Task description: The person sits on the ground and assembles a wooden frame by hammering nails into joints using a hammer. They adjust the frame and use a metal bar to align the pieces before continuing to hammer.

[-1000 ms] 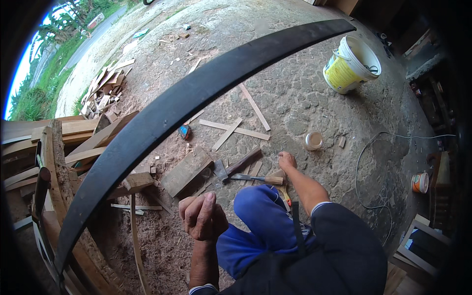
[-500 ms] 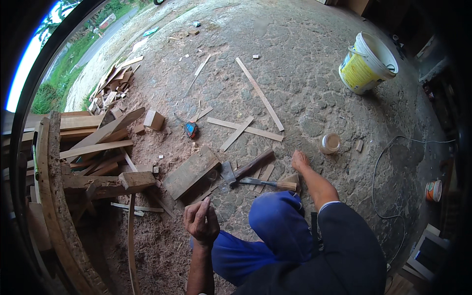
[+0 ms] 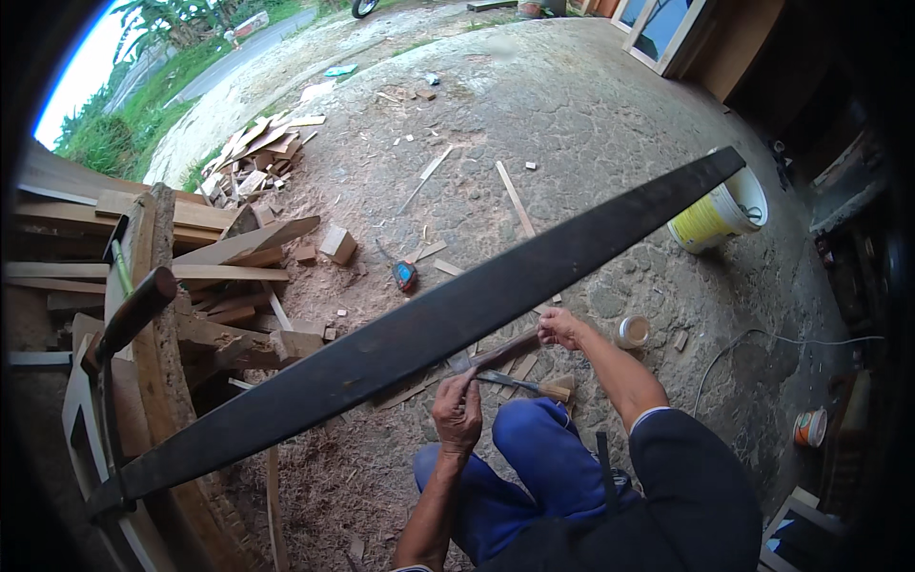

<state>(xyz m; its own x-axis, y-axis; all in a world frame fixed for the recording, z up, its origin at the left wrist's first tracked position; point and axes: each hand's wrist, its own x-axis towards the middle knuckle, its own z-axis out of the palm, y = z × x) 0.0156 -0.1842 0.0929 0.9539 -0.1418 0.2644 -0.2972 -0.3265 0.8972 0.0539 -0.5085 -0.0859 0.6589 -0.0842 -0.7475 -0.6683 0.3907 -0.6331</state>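
Left hand [image 3: 457, 419] forward, nearer the right hand [image 3: 564, 330]; both grips pinched, contents indiscernible

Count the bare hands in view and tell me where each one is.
2. The left hand is at lower centre, just left of the bent blue-trousered knee; the right hand is higher, left of the jar. Neither is fully hidden.

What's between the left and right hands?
A dark wooden tool handle spans the stretch between left hand and right hand in the head view; whether either hand grips it isn't clear.
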